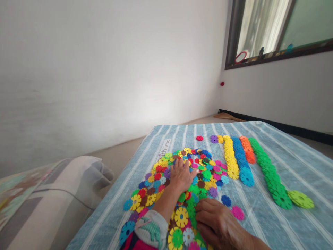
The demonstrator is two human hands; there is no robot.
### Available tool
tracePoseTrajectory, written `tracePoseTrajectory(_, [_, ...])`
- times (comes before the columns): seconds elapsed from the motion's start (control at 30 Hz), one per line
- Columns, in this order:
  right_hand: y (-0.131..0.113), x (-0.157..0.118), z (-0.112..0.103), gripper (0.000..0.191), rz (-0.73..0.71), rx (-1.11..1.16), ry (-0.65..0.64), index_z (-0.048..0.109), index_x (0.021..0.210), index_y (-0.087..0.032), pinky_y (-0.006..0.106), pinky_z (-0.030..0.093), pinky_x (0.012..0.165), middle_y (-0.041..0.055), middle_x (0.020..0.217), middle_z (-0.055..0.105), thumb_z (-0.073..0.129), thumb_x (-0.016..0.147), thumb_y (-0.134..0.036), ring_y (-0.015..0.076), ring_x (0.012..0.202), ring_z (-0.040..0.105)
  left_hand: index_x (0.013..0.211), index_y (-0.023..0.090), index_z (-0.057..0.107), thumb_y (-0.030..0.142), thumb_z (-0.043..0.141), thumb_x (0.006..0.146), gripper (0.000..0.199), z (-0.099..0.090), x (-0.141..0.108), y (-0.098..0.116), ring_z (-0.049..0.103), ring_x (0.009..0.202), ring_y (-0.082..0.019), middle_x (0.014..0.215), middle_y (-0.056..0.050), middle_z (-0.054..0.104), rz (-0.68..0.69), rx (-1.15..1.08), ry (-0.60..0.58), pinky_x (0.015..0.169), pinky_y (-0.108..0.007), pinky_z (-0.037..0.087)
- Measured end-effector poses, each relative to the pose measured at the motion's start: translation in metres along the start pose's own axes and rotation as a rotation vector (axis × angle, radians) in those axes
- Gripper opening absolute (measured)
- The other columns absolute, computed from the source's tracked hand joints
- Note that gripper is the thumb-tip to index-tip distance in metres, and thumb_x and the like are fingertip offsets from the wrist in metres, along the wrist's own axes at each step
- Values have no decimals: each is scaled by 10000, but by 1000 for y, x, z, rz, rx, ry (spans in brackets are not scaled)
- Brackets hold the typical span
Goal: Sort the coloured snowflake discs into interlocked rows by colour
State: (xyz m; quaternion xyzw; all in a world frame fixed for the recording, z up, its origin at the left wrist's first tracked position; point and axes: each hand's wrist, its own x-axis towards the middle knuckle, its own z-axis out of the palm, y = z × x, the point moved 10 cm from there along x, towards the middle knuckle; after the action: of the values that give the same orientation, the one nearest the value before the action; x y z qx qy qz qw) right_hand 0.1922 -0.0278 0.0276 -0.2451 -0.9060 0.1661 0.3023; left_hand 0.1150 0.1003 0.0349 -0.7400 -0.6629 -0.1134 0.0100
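Note:
Many thin, notched plastic discs in mixed colours lie in a wide pile (157, 173) on the striped cloth. My left hand (180, 174) rests palm down over the middle of the pile, its fingers spread and nothing visible in them. Closer to me, my right hand (221, 222) is curled at the pile's right edge. Green discs (191, 210) show against its fingertips and look gripped there, though the fingers hide most of the hold. Beside this hand lie a pink disc (237, 213) and a dark blue disc (226, 200).
To the right run overlapping rows of yellow discs (230, 156), blue discs (240, 156), orange discs (247, 149) and green discs (270, 173). Light green discs (301, 199) end the green row. A red disc (199, 138) and purple disc (214, 139) lie farther back. Draped fabric (67, 194) is left.

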Motion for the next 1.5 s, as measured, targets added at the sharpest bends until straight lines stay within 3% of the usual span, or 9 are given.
tracePoseTrajectory(0.1, [1,-2,4,206,-28,21,-5,522,762,-194,258,425,685,38,794,597,413,936,-213,149,758,545,1320,151,481,523,403,897,568,10,-3,10,360,1332,-356,1416,-202,438,45,-18,-78,1037,-604,302])
tracePoseTrajectory(0.33, [7,-4,11,183,-30,10,-5,510,743,-194,263,421,682,29,794,596,460,919,-209,149,758,542,1366,240,422,565,393,882,583,13,-39,22,332,1349,-338,1466,-126,394,157,-51,-209,1051,-623,271])
tracePoseTrajectory(0.47, [6,-4,9,181,-40,31,9,524,747,-193,268,427,684,36,794,599,467,917,-220,152,759,543,1343,258,442,507,437,887,520,6,-46,21,370,1321,-315,1419,-103,455,168,-42,-177,1052,-589,286])
tracePoseTrajectory(0.6, [6,-3,6,173,-36,56,20,549,796,-194,267,434,696,40,798,599,440,929,-209,147,762,547,1031,216,638,382,425,917,293,-9,-37,15,542,1121,-243,1132,-74,633,128,-29,-91,970,-416,406])
tracePoseTrajectory(0.7, [6,-3,7,163,-28,61,7,550,797,-195,266,430,695,36,804,597,450,926,-206,145,765,550,848,187,660,280,414,919,272,-18,-19,-4,597,980,-206,960,-69,664,31,33,-60,884,-319,439])
tracePoseTrajectory(0.87, [7,-1,5,178,-10,60,34,535,763,-191,269,421,692,29,793,600,453,919,-207,145,759,551,880,189,668,207,443,881,225,-24,19,-38,607,960,-206,939,-70,669,-89,119,-33,825,-286,453])
tracePoseTrajectory(1.03, [11,-3,7,171,-10,59,57,526,749,-193,277,414,696,29,801,607,453,903,-208,147,752,545,1004,177,658,201,468,860,239,-15,41,-40,555,1047,-235,1080,-91,638,-59,141,-1,888,-323,435])
tracePoseTrajectory(1.23, [13,-1,7,167,-10,56,76,516,733,-198,275,413,681,26,779,608,445,884,-199,149,732,543,993,201,654,184,436,871,250,-5,30,-27,532,1074,-254,1149,-58,627,4,156,9,888,-392,430])
tracePoseTrajectory(1.5, [12,1,4,166,-9,41,92,505,721,-200,264,411,662,22,760,601,459,880,-214,149,720,546,953,211,673,155,421,871,271,-7,10,-28,516,1123,-250,1204,-45,621,23,172,52,892,-405,418])
